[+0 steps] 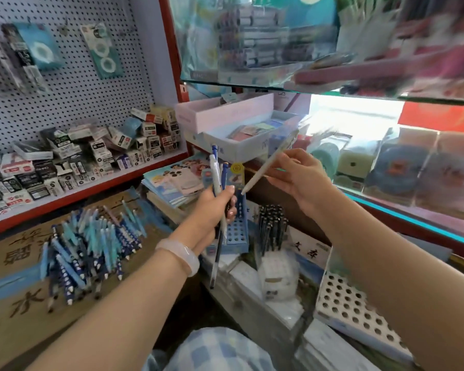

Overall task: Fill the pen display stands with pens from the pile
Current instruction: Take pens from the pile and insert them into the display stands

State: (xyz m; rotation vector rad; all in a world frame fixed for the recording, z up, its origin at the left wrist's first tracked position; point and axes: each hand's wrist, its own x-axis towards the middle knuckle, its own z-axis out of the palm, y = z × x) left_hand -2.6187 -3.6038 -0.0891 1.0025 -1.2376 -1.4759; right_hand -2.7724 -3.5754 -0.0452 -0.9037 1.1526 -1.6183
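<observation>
White pen (269, 163) pinched in right-hand fingers (284, 167); three pens (218, 180) gripped by left hand (212, 210).

Stationery shop, by the stock on show. Pegboard (73, 84) w/ hanging packs of correction tape (102, 53) on hooks. Red-edged shelf (86, 187) below it crammed w/ small boxed refills (73, 156). Glass display case (418, 172) at right w/ packaged goods inside, more boxed sets on the glass shelf (319, 89) above. Loose pile of blue pens (89, 250), stacked notebooks (172, 183), perforated pen stands (359, 311) etc.
</observation>
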